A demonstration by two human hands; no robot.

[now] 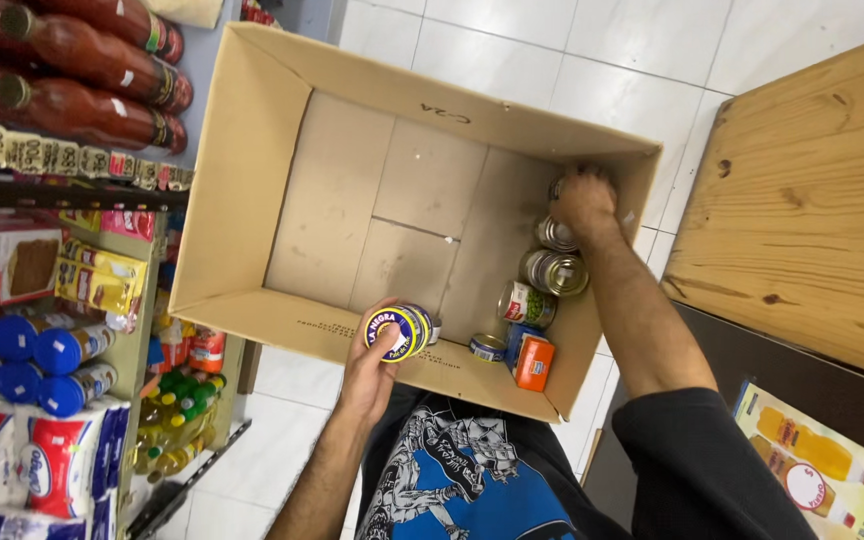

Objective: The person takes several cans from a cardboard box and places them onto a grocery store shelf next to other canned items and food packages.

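Left hand (370, 368): we are seeing it gripping a stack of flat blue tins (401, 331) at the near edge of the cardboard box (252, 170).
Near corner of the box: we are noticing a small flat tin (487, 347) and an orange packet (534, 362) lying there.
Right side of the box: several cans (552, 270) are lying in a row.
Right hand (584, 200): we are watching it reaching into the far right corner, fingers bent down over a can; we cannot tell if it is grasping it.
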